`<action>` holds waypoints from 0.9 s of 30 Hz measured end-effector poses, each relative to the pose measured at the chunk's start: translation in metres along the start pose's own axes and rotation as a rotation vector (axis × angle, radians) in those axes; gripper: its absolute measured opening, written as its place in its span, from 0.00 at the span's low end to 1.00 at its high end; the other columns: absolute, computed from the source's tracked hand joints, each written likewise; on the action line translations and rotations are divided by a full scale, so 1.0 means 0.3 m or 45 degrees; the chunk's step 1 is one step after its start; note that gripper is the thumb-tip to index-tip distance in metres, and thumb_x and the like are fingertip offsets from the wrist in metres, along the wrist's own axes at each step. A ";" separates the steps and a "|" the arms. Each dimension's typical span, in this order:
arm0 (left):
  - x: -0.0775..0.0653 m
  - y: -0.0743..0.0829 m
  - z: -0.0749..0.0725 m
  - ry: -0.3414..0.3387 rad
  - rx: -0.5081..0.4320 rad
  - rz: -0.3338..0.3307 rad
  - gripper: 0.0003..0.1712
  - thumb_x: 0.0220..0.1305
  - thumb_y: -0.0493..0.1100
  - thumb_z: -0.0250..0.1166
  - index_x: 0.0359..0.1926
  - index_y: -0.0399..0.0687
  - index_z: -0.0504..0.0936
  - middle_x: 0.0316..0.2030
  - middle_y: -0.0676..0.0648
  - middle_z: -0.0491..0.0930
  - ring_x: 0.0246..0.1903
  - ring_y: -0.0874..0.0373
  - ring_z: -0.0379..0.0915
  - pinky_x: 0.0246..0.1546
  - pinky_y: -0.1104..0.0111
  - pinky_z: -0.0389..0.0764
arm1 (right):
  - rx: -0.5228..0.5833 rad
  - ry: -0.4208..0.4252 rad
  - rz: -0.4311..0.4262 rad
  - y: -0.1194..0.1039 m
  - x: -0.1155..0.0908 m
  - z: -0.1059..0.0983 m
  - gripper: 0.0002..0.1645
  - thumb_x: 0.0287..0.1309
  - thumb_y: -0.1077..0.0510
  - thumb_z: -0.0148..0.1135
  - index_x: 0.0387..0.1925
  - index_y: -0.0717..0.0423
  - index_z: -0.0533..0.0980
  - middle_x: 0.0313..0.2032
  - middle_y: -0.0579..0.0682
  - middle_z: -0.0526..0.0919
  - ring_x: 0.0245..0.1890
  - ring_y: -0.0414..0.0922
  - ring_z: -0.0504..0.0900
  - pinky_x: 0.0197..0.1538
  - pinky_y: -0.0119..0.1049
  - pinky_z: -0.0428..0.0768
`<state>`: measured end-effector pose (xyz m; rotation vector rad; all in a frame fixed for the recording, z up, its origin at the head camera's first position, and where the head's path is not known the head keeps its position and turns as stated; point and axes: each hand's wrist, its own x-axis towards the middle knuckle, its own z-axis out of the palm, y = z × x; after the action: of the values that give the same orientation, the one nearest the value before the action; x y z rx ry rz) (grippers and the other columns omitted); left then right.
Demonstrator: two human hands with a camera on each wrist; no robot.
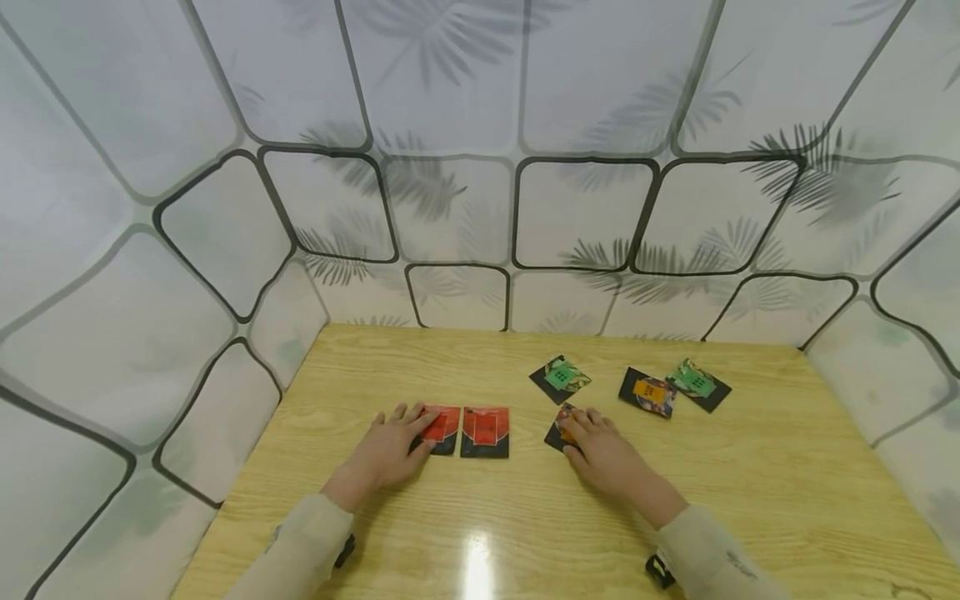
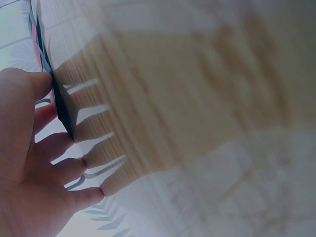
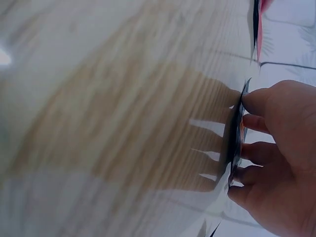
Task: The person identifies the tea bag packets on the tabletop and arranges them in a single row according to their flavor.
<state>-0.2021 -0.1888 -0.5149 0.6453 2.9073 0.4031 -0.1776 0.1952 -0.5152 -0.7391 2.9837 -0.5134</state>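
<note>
My left hand (image 1: 392, 450) rests on a red-and-black flat packet (image 1: 448, 423), its fingers spread over the left side. In the left wrist view, the thumb touches that packet's dark edge (image 2: 63, 101) and the outer fingertips reach the table. Just right of it lies a second red-and-black packet (image 1: 485, 432). My right hand (image 1: 606, 457) lies over an orange-and-black packet (image 1: 556, 437), covering much of it. Seen from the right wrist, thumb and extended fingertips touch this thin, glossy packet (image 3: 236, 138) along its length, close over the wood.
Behind the right hand lie a green-and-black packet (image 1: 559, 377), another orange one (image 1: 648, 392) and a second green one (image 1: 699, 383), whose edge meets the orange one. The wooden table (image 1: 420, 358) is enclosed by patterned fabric walls (image 1: 457, 208) at back and sides.
</note>
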 end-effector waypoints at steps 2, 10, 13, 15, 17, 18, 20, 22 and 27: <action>-0.001 0.001 0.000 -0.003 -0.001 0.000 0.33 0.82 0.56 0.55 0.81 0.53 0.66 0.79 0.36 0.63 0.78 0.29 0.57 0.74 0.30 0.59 | 0.000 -0.021 0.000 -0.009 0.006 0.006 0.27 0.79 0.57 0.55 0.72 0.64 0.71 0.72 0.70 0.70 0.74 0.73 0.65 0.74 0.72 0.63; 0.000 0.002 0.003 -0.001 0.008 0.004 0.33 0.82 0.56 0.55 0.81 0.53 0.66 0.79 0.36 0.63 0.78 0.29 0.57 0.74 0.30 0.59 | -0.017 -0.059 -0.063 -0.045 0.026 0.012 0.26 0.79 0.60 0.54 0.73 0.61 0.72 0.74 0.71 0.68 0.75 0.76 0.62 0.75 0.71 0.62; 0.001 0.003 0.003 0.002 0.009 0.005 0.33 0.82 0.56 0.55 0.81 0.53 0.66 0.79 0.36 0.63 0.78 0.28 0.57 0.74 0.30 0.59 | -0.039 -0.065 -0.081 -0.053 0.026 0.010 0.27 0.79 0.61 0.54 0.75 0.58 0.71 0.75 0.71 0.66 0.75 0.76 0.61 0.74 0.71 0.63; 0.001 0.004 0.001 0.005 0.011 0.004 0.33 0.82 0.56 0.55 0.81 0.53 0.66 0.79 0.36 0.63 0.78 0.29 0.57 0.74 0.30 0.59 | -0.043 -0.069 -0.079 -0.056 0.025 0.011 0.27 0.79 0.60 0.54 0.75 0.55 0.71 0.76 0.72 0.65 0.76 0.76 0.60 0.74 0.72 0.64; 0.002 0.005 -0.001 0.008 0.012 0.002 0.33 0.82 0.55 0.56 0.81 0.53 0.66 0.79 0.36 0.63 0.78 0.29 0.57 0.73 0.30 0.60 | -0.034 -0.068 -0.067 -0.058 0.026 0.012 0.27 0.79 0.59 0.54 0.75 0.52 0.72 0.76 0.72 0.64 0.76 0.76 0.60 0.73 0.73 0.65; 0.002 0.005 -0.001 0.009 0.013 0.001 0.33 0.81 0.55 0.56 0.81 0.53 0.66 0.79 0.36 0.63 0.78 0.29 0.57 0.73 0.30 0.60 | -0.027 -0.072 -0.057 -0.059 0.026 0.013 0.27 0.79 0.59 0.54 0.75 0.50 0.72 0.76 0.72 0.63 0.77 0.76 0.59 0.73 0.73 0.65; 0.001 0.006 -0.002 0.010 0.014 0.001 0.33 0.81 0.55 0.56 0.81 0.53 0.66 0.79 0.36 0.63 0.77 0.29 0.57 0.73 0.30 0.60 | -0.013 -0.075 -0.046 -0.059 0.026 0.015 0.27 0.80 0.58 0.54 0.75 0.47 0.73 0.77 0.73 0.62 0.77 0.75 0.59 0.73 0.73 0.65; 0.001 0.005 -0.002 0.011 0.014 0.003 0.33 0.81 0.55 0.56 0.81 0.53 0.66 0.79 0.36 0.63 0.77 0.29 0.58 0.73 0.30 0.60 | -0.001 -0.079 -0.039 -0.058 0.027 0.018 0.27 0.80 0.58 0.53 0.75 0.45 0.73 0.77 0.73 0.62 0.77 0.75 0.59 0.72 0.73 0.65; -0.002 0.005 -0.002 0.017 0.011 0.013 0.33 0.81 0.56 0.56 0.81 0.53 0.67 0.79 0.35 0.64 0.77 0.28 0.58 0.73 0.30 0.61 | 0.013 -0.097 -0.062 -0.054 0.034 0.027 0.30 0.81 0.58 0.52 0.79 0.49 0.67 0.77 0.72 0.61 0.78 0.74 0.58 0.75 0.73 0.62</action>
<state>-0.2012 -0.1879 -0.5140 0.6612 2.9213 0.3975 -0.1787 0.1745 -0.5171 -0.8131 2.8974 -0.4910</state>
